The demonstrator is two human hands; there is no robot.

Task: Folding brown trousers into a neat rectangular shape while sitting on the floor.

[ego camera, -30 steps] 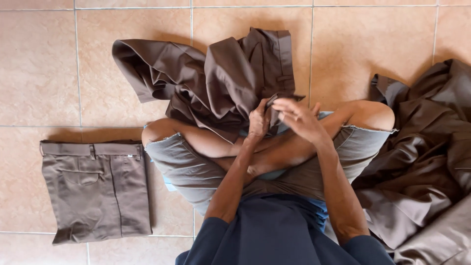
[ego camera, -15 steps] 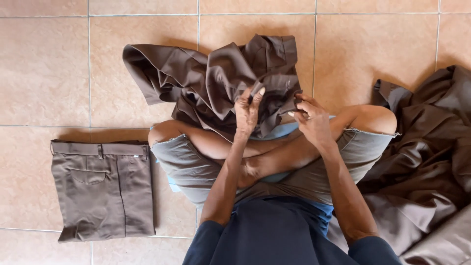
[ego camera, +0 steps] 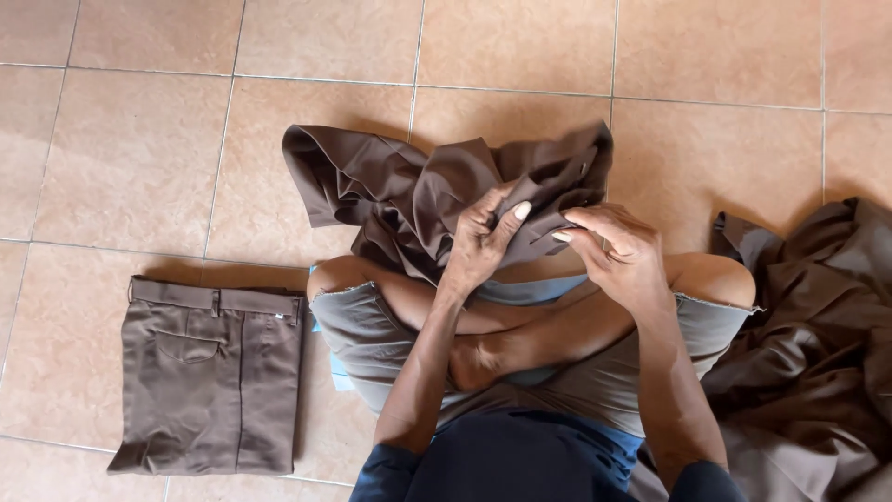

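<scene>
A crumpled brown cloth garment (ego camera: 418, 191) lies bunched on the tiled floor (ego camera: 139, 139) against the sitter's crossed legs. The left hand (ego camera: 483, 244) pinches its near edge, fingers closed on the fabric; the right hand (ego camera: 621, 256) grips beside it. Left of the garment, folded brown trousers (ego camera: 212, 372) lie flat; to its right, a loose brown heap (ego camera: 818, 353).

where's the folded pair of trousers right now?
In the head view, the folded brown trousers lie flat on the tiled floor at lower left, beside the person's left knee, apart from the crumpled brown garment both hands hold.
</scene>
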